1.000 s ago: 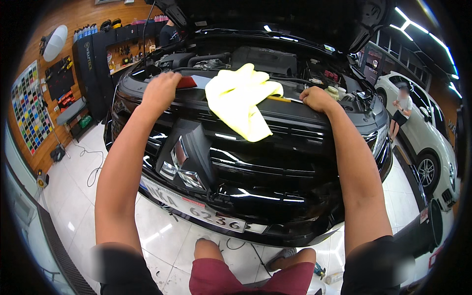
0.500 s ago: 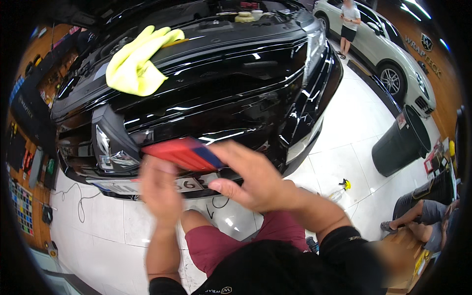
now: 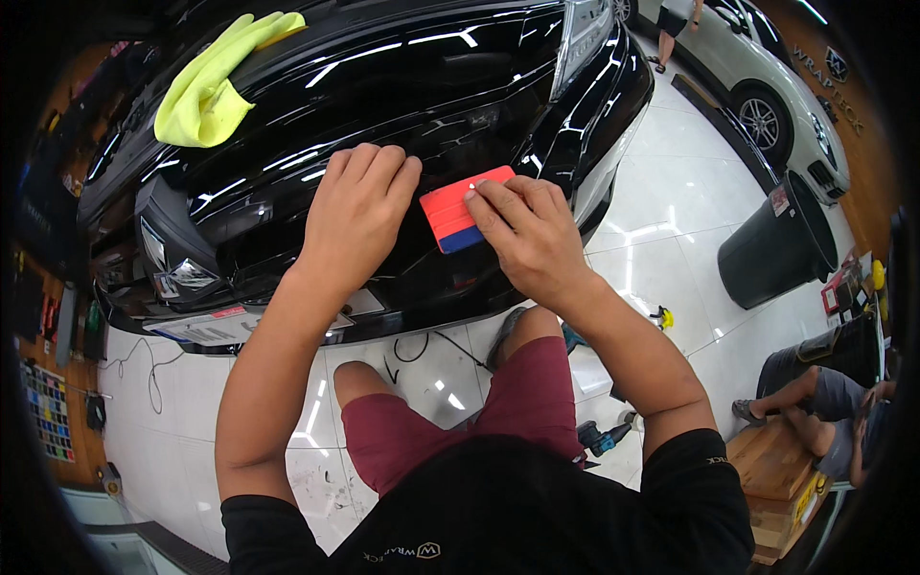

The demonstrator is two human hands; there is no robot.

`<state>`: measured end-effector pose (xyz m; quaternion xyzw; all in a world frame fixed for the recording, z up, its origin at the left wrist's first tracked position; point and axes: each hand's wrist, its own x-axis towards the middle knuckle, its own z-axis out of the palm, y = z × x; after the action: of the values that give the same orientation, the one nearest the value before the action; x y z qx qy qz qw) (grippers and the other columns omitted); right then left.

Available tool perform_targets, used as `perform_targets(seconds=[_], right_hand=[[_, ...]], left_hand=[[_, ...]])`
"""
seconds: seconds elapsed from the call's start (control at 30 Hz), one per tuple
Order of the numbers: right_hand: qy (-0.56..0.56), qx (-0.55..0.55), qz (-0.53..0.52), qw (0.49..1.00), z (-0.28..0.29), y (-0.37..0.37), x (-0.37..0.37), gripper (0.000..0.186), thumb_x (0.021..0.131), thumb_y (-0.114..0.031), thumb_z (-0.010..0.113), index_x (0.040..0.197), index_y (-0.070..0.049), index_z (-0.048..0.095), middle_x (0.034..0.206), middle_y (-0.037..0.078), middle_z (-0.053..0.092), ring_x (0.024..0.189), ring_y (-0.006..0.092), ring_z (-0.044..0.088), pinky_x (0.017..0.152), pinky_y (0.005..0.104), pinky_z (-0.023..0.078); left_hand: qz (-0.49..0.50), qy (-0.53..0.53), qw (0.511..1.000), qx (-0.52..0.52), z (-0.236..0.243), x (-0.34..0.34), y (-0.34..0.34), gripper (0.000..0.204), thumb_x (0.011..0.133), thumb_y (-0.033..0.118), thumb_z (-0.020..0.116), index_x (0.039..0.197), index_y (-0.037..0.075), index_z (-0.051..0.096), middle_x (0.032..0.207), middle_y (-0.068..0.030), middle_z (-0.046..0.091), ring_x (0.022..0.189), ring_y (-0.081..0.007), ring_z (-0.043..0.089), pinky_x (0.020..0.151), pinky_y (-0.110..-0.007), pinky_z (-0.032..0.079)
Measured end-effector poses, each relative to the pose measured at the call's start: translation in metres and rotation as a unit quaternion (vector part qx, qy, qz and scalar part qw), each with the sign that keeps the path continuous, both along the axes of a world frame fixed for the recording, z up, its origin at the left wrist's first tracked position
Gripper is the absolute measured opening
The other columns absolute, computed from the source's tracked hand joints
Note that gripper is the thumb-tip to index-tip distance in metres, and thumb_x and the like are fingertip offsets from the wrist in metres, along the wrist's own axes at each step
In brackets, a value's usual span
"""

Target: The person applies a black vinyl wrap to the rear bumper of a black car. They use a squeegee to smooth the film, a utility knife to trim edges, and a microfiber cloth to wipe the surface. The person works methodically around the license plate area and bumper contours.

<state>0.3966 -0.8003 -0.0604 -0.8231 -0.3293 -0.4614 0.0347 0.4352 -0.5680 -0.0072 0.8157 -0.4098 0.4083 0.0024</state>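
My right hand [image 3: 537, 235] grips a red squeegee [image 3: 458, 204] with a blue edge strip, fingers over its right side. It is at the glossy black front of a car [image 3: 402, 77], right of the middle. Left of it, my left hand [image 3: 359, 216] is by the same black panel, its fingers bent and close together. The fingertips are turned away, so anything between them is hidden. A yellow-green cloth [image 3: 206, 101] lies on the car's front at the upper left. Below it is a dark grille piece with a chrome emblem [image 3: 172, 264].
A licence plate [image 3: 216, 329] sits low on the bumper. On the tiled floor are a cable [image 3: 412, 350], a blue-black power tool [image 3: 604, 438] and a yellow-topped spray bottle [image 3: 663, 316]. A dark bin [image 3: 776, 244], a seated person [image 3: 824, 412] and a white car [image 3: 767, 105] are at the right.
My hands were close together with the squeegee between them; now they are apart, both farther up the car front, the squeegee in the right one. The view has shifted.
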Motion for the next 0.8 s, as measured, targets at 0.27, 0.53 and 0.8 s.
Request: perform_targets(seconds=[0.27,0.53,0.8], right_hand=[[0.023,0.045,0.043,0.998,0.000,-0.011,0.008,0.032,0.075,-0.008,0.064,0.106,-0.004,0.067,0.109,0.010,0.065,0.103,0.0297,0.060,0.089,0.0445,0.047],[0.192,0.262,0.120,0.938,0.028,-0.066,-0.005,0.033,0.071,0.008,0.055,0.101,-0.002,0.065,0.092,0.014,0.063,0.083,0.0332,0.061,0.074,0.0404,0.051],[0.214,0.331,0.115,0.912,-0.004,-0.067,-0.020,0.032,0.077,0.013,0.053,0.104,0.000,0.066,0.098,0.015,0.065,0.087,0.0279,0.066,0.081,0.0332,0.052]], left_hand=[[0.036,0.018,0.999,0.037,-0.004,-0.001,-0.013,0.031,0.073,-0.001,0.068,0.104,0.001,0.065,0.097,-0.0098,0.059,0.089,-0.0263,0.057,0.080,-0.039,0.047],[0.031,0.115,0.990,0.077,-0.004,-0.010,-0.021,0.036,0.073,-0.002,0.069,0.109,0.000,0.065,0.094,-0.0114,0.056,0.088,-0.0290,0.057,0.081,-0.039,0.048],[0.085,0.141,0.986,-0.012,-0.002,-0.014,-0.038,0.022,0.083,0.002,0.069,0.105,0.001,0.066,0.097,-0.0136,0.059,0.087,-0.0319,0.061,0.084,-0.041,0.049]])
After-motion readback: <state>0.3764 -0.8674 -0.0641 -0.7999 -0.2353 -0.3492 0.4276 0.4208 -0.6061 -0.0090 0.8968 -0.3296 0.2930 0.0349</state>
